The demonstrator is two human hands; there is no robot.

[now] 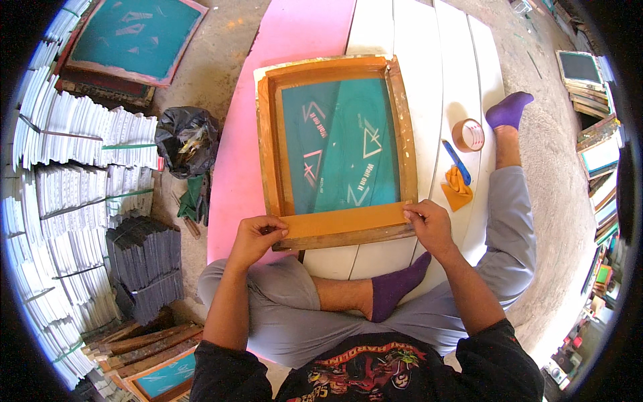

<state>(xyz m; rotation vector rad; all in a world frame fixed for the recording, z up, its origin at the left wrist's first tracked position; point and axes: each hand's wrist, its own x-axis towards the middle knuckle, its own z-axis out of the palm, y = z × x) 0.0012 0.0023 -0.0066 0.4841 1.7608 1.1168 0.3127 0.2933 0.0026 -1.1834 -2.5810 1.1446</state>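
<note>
A wooden screen-printing frame (335,67) with teal mesh (338,144) lies flat on white boards in front of me. Its near rail is covered by a strip of brown tape (345,221). My left hand (254,238) pinches the near left corner of the frame. My right hand (429,224) presses on the near right corner, fingers on the tape's end. I sit cross-legged with purple socks, one foot (395,285) tucked under the frame's near edge.
A brown tape roll (468,135), a blue-handled knife (456,161) and an orange cloth (458,189) lie right of the frame. A pink sheet (268,87) lies left. Stacks of white sheets (80,147), dark sheets (144,261), a black bag (187,141) and more frames (130,37) surround.
</note>
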